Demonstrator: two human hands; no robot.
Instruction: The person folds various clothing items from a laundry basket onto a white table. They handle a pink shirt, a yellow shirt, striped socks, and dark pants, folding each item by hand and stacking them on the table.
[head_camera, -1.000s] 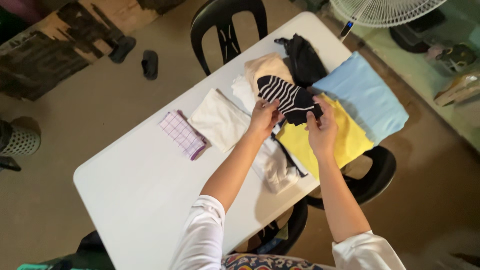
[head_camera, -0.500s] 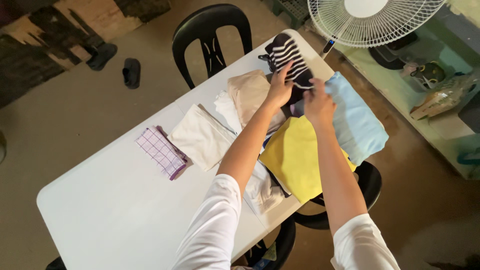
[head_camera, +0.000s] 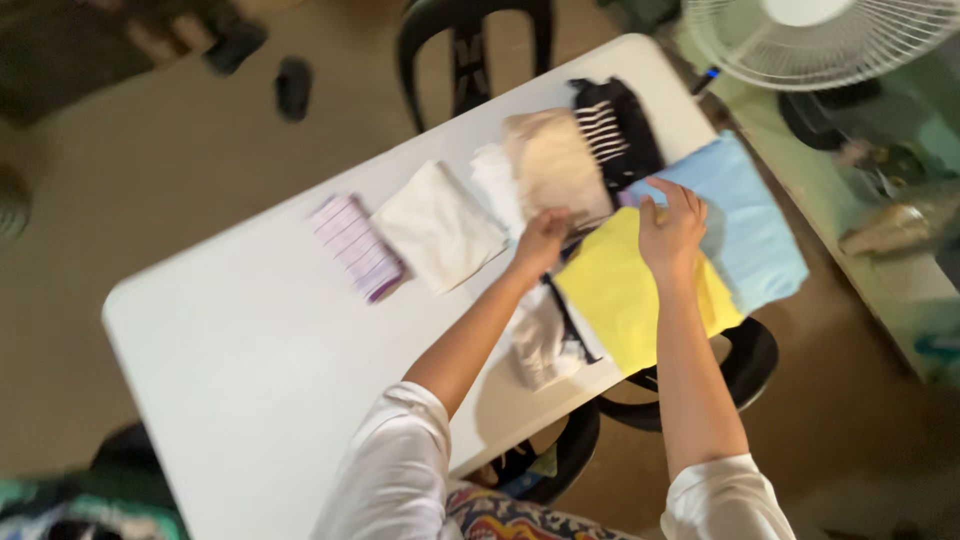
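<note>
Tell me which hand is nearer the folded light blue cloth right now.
Right. The right hand hovers open at the light blue cloth's near edge, over the yellow cloth. The left hand is farther off, beside the beige garment.

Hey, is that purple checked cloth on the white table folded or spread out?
Folded. The purple checked cloth lies as a compact rectangle with layered edges at its near end.

My white table looks like smooth matt plastic; the yellow cloth and blue cloth are soft, matt fabric.
</note>
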